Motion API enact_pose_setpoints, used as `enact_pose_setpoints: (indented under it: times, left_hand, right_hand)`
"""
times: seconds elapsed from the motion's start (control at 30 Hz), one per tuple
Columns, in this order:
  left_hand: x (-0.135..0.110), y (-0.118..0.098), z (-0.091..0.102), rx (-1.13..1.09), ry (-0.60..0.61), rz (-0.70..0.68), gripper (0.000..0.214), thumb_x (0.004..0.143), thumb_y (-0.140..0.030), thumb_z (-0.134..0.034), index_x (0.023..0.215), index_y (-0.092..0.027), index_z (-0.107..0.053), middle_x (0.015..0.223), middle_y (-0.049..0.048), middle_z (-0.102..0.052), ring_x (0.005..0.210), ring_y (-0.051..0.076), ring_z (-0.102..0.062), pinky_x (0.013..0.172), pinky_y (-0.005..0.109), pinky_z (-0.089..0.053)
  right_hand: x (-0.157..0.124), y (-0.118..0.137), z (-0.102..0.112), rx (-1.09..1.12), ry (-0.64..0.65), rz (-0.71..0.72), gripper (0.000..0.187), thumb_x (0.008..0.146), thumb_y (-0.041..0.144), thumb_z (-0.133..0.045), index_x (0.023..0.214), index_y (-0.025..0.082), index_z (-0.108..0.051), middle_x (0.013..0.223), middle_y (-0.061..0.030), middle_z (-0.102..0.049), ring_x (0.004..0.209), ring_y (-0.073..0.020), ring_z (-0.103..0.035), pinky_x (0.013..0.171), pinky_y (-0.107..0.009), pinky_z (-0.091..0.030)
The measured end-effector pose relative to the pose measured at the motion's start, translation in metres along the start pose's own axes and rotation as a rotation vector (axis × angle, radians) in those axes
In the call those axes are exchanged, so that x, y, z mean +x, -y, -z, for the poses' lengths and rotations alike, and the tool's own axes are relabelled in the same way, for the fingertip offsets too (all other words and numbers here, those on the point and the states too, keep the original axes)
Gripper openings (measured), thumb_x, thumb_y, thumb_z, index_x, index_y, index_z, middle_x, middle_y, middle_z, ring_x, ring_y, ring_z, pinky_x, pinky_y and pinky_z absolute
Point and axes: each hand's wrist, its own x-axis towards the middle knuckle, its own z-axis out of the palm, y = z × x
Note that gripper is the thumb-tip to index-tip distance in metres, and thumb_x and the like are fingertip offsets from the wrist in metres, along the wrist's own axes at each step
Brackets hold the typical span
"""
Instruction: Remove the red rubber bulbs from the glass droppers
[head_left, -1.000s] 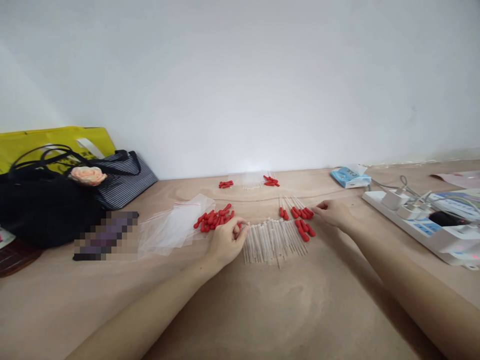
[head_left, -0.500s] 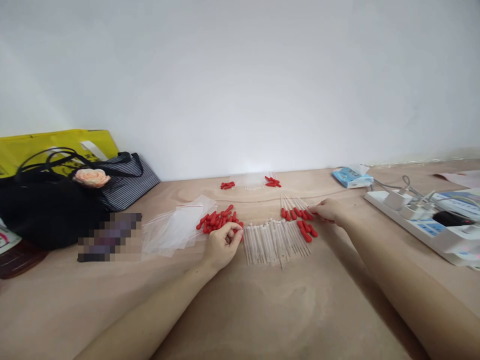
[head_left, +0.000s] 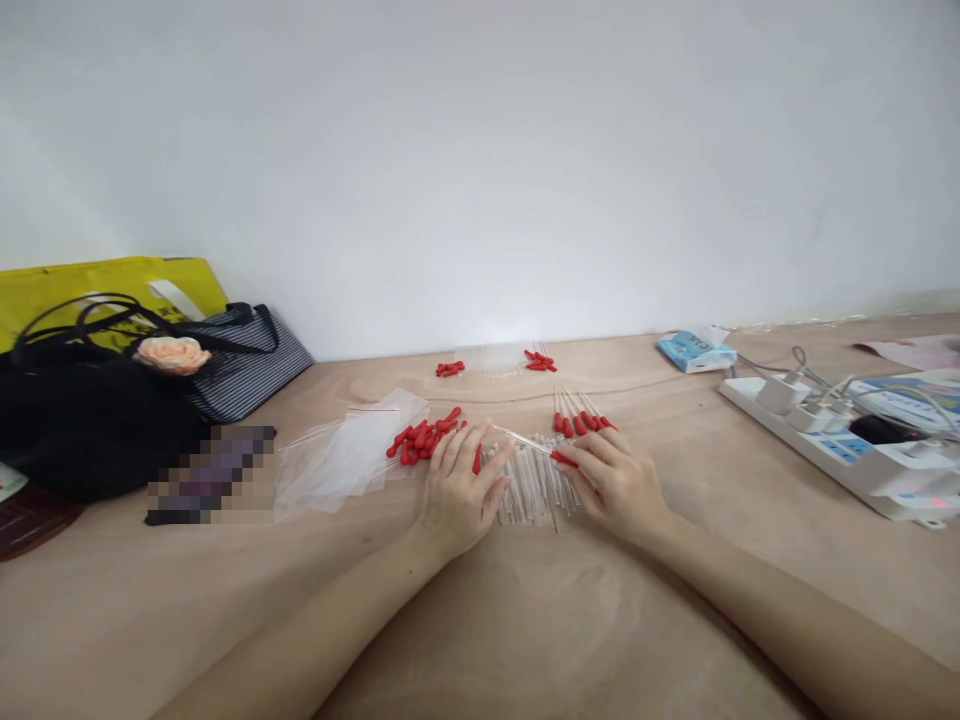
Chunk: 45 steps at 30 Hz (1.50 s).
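Observation:
My left hand lies over the left end of a row of clear glass tubes on the table. Its fingers are stretched forward, and a red rubber bulb is pinched between two of them. My right hand rests on the right end of the row and grips a dropper by its red bulb, the thin tube pointing left toward my left fingertips. A heap of loose red bulbs lies just left of my left hand. Several finished droppers with red bulbs fan out beyond my right hand.
Clear zip bags lie left of the bulbs. Black and striped bags and a yellow bag stand at far left. More bulbs and tubes sit by the wall. A tissue pack and a power strip with plugs are at right.
My right hand came left and toward me from the finished droppers onto the tube row, now with a dropper in it. My left hand opened out from a loose fist over the tubes.

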Motion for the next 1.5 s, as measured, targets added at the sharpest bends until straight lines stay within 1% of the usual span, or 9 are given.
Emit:
enact_pose_setpoints:
  times: [0.17, 0.33, 0.47, 0.57, 0.83, 1.17, 1.23, 1.33, 1.5]
  left_hand:
    - [-0.004, -0.004, -0.001, 0.0, 0.0, 0.006, 0.022, 0.079, -0.033, -0.05, 0.089, -0.017, -0.062, 0.113, 0.0114, -0.057, 0.112, 0.026, -0.045, 0.098, 0.048, -0.027]
    - [-0.005, -0.007, -0.004, -0.026, 0.021, -0.092, 0.024, 0.082, -0.028, -0.048, 0.102, -0.02, -0.059, 0.106, 0.0042, -0.064, 0.105, 0.023, -0.052, 0.102, 0.051, -0.018]
    - [-0.004, -0.01, -0.006, -0.051, 0.016, -0.151, 0.019, 0.082, -0.024, -0.049, 0.096, -0.022, -0.062, 0.098, -0.0008, -0.067, 0.1, 0.021, -0.056, 0.104, 0.055, -0.009]
    - [-0.005, -0.01, -0.007, -0.075, 0.024, -0.182, 0.019, 0.083, -0.019, -0.047, 0.095, -0.02, -0.062, 0.095, 0.0, -0.068, 0.102, 0.02, -0.056, 0.105, 0.054, -0.009]
    - [-0.009, -0.007, -0.006, -0.087, 0.02, -0.212, 0.02, 0.082, -0.013, -0.045, 0.085, -0.02, -0.064, 0.101, 0.0005, -0.066, 0.107, 0.021, -0.053, 0.105, 0.056, -0.005]
    - [-0.009, -0.006, -0.001, -0.076, 0.048, -0.198, 0.022, 0.082, -0.012, -0.043, 0.082, -0.021, -0.063, 0.101, 0.0009, -0.066, 0.105, 0.021, -0.054, 0.104, 0.057, -0.005]
    - [-0.011, 0.001, 0.003, -0.064, 0.049, -0.166, 0.021, 0.081, -0.011, -0.044, 0.081, -0.02, -0.063, 0.099, 0.0012, -0.067, 0.103, 0.021, -0.056, 0.103, 0.057, -0.009]
    - [-0.012, 0.013, 0.01, -0.058, 0.031, -0.026, 0.018, 0.081, -0.012, -0.046, 0.081, -0.02, -0.063, 0.094, 0.0013, -0.068, 0.099, 0.023, -0.057, 0.099, 0.055, -0.02]
    - [-0.002, 0.017, 0.015, -0.229, 0.048, 0.235, 0.02, 0.082, -0.022, -0.045, 0.081, -0.019, -0.065, 0.081, 0.0049, -0.064, 0.082, 0.018, -0.057, 0.077, 0.037, -0.043]
  right_hand:
    - [-0.007, 0.006, -0.011, -0.008, -0.062, 0.058, 0.015, 0.081, 0.026, -0.05, 0.087, 0.021, -0.063, 0.074, -0.0028, -0.06, 0.073, -0.0152, -0.047, 0.071, -0.03, -0.035]
    - [-0.006, 0.01, -0.015, 0.038, -0.047, 0.121, 0.015, 0.079, 0.019, -0.051, 0.089, 0.022, -0.062, 0.08, -0.0018, -0.062, 0.078, -0.0155, -0.049, 0.075, -0.033, -0.035]
    - [-0.005, 0.015, -0.016, 0.086, -0.061, 0.185, 0.02, 0.078, 0.012, -0.05, 0.093, 0.02, -0.06, 0.089, -0.0013, -0.064, 0.089, -0.0174, -0.051, 0.087, -0.037, -0.032]
    - [-0.006, 0.016, -0.016, 0.11, -0.082, 0.231, 0.02, 0.078, 0.011, -0.048, 0.093, 0.02, -0.059, 0.085, -0.0005, -0.066, 0.089, -0.0168, -0.052, 0.091, -0.039, -0.029]
    - [-0.007, 0.017, -0.012, 0.052, -0.086, 0.257, 0.014, 0.079, 0.015, -0.047, 0.08, 0.018, -0.06, 0.062, 0.0015, -0.06, 0.073, -0.0136, -0.051, 0.084, -0.037, -0.028]
    - [-0.009, 0.018, -0.009, 0.027, -0.059, 0.231, 0.017, 0.08, 0.015, -0.044, 0.069, 0.019, -0.057, 0.056, 0.0019, -0.056, 0.072, -0.0129, -0.051, 0.088, -0.037, -0.026]
    - [-0.011, 0.011, -0.007, 0.028, -0.066, 0.186, 0.017, 0.08, 0.015, -0.045, 0.07, 0.019, -0.058, 0.058, 0.0014, -0.057, 0.073, -0.0133, -0.052, 0.088, -0.037, -0.026]
    - [-0.012, 0.001, -0.004, 0.04, -0.085, 0.082, 0.013, 0.08, 0.018, -0.047, 0.077, 0.02, -0.06, 0.066, 0.0004, -0.062, 0.077, -0.0147, -0.052, 0.087, -0.037, -0.027]
    - [-0.004, -0.008, -0.005, 0.072, -0.106, 0.022, 0.014, 0.081, 0.026, -0.05, 0.087, 0.024, -0.063, 0.083, -0.0021, -0.062, 0.079, -0.0152, -0.051, 0.078, -0.033, -0.03]
